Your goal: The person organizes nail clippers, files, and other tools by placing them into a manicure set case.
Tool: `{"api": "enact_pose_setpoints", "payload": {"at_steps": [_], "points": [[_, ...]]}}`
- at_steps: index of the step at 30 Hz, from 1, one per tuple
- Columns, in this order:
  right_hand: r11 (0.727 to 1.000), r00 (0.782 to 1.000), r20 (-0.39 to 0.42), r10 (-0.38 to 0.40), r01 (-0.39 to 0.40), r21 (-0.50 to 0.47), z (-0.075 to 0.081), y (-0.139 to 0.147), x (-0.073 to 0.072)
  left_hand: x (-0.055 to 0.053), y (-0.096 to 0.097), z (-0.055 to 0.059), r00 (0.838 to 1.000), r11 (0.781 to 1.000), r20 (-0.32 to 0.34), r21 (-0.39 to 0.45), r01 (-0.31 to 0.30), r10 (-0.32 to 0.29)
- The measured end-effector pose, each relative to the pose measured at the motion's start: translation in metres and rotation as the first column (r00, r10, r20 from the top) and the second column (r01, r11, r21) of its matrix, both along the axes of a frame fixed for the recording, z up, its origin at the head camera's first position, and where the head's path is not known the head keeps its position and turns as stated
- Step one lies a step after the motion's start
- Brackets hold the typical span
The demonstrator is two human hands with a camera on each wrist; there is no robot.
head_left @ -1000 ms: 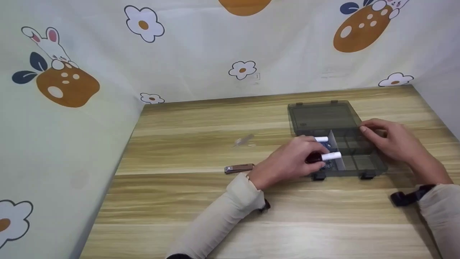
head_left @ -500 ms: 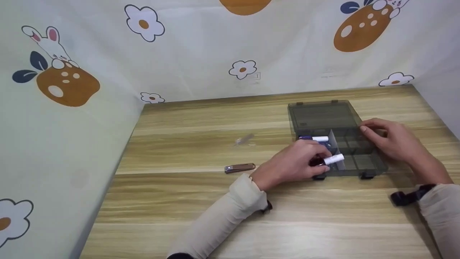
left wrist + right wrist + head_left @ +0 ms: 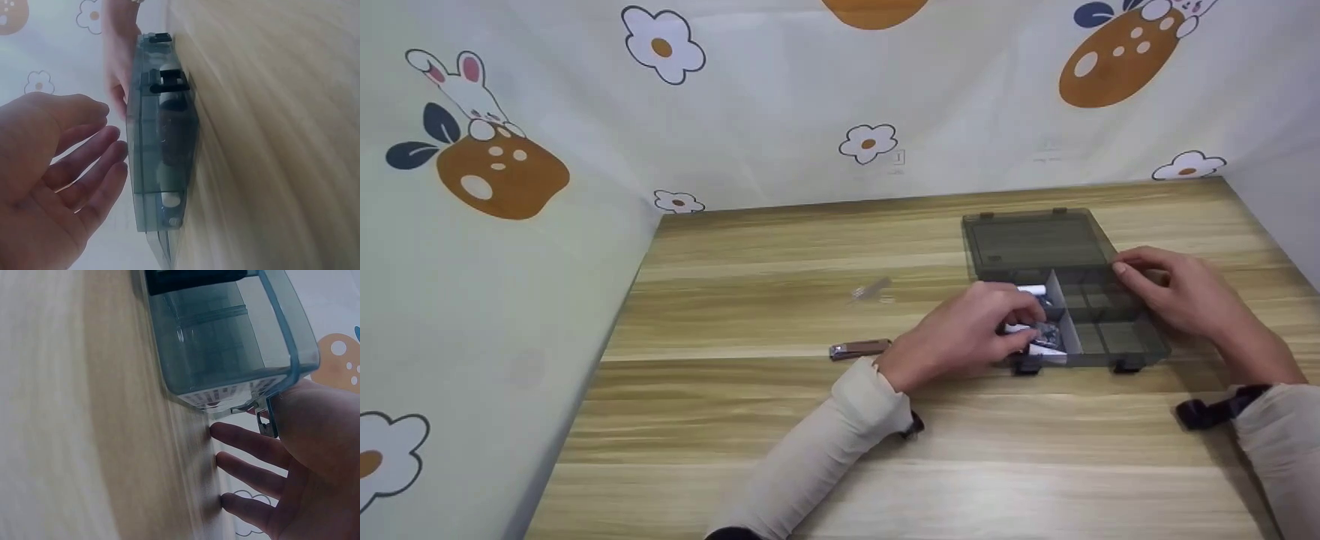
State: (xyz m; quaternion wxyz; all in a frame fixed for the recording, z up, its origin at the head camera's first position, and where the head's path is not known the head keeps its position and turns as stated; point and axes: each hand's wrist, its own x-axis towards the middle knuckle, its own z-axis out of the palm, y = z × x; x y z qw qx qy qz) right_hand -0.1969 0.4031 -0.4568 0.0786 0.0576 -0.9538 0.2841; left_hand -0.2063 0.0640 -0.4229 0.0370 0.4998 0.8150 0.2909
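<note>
No words or numbers can be read: the small faint marks (image 3: 899,157) on the flower-printed cream backdrop (image 3: 780,112) and grey translucent plastic lid (image 3: 1039,238) cannot be made out.

Dark-bodied, white-capped bottle (image 3: 1046,351), pinched in the left hand (image 3: 971,330) in both earlier views, now out of its fingers and lying in the front-left compartment of the organizer box (image 3: 1080,361), cap close to the front wall; left thumb and fingers now parted; a clear shiny piece (image 3: 1046,335) now uncovered; against half a second ago, nail clipper's (image 3: 859,349) right end newly overlapped by the wrist.
</note>
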Motion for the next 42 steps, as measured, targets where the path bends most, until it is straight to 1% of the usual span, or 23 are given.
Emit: {"api": "enact_pose_setpoints", "payload": {"at_steps": [4,7,11,15,18,22,27,32,35,38,42], "points": [[1.0,1.0,-0.011,0.0,0.0,0.001,-0.001,0.001,0.0,-0.002,-0.005,0.001,1.0,1.0,-0.002,-0.008,-0.022,0.022],[1.0,1.0,0.01,-0.004,0.004,-0.008,0.0,-0.001,0.001,-0.004,-0.011,0.001,0.999,0.999,-0.011,-0.005,-0.04,0.039],[1.0,0.999,0.044,-0.009,0.01,-0.023,0.002,-0.004,0.001,-0.007,-0.022,0.001,0.997,0.997,0.008,0.007,-0.071,0.071],[0.999,0.998,0.054,-0.016,0.017,-0.029,0.004,-0.005,0.002,-0.013,-0.034,0.001,0.995,0.995,0.049,0.034,-0.093,0.091],[0.999,0.998,0.057,-0.02,0.021,-0.026,0.004,-0.005,0.002,-0.017,-0.044,0.0,0.991,0.992,0.058,0.04,-0.123,0.12],[1.0,0.998,0.06,-0.018,0.02,-0.02,0.004,-0.004,0.002,-0.022,-0.056,-0.002,0.987,0.987,0.047,0.047,-0.157,0.155],[0.999,0.997,0.069,-0.015,0.017,-0.029,0.005,-0.002,0.003,-0.025,-0.067,-0.006,0.982,0.982,0.03,0.023,-0.189,0.189],[1.0,0.997,0.081,-0.014,0.016,-0.023,0.005,-0.002,0.003,-0.029,-0.08,-0.007,0.966,0.966,0.03,-0.004,-0.257,0.257],[1.0,0.997,0.077,-0.011,0.012,-0.021,0.006,-0.002,0.003,-0.034,-0.086,-0.007,0.959,0.959,0.018,-0.021,-0.282,0.282],[1.0,0.997,0.071,-0.01,0.012,-0.022,0.006,-0.002,0.003,-0.038,-0.092,-0.009,0.955,0.954,0.013,-0.043,-0.296,0.297],[1.0,0.997,0.075,-0.012,0.013,-0.02,0.006,-0.001,0.003,-0.043,-0.099,-0.011,0.95,0.949,0.026,-0.062,-0.309,0.311]]}}
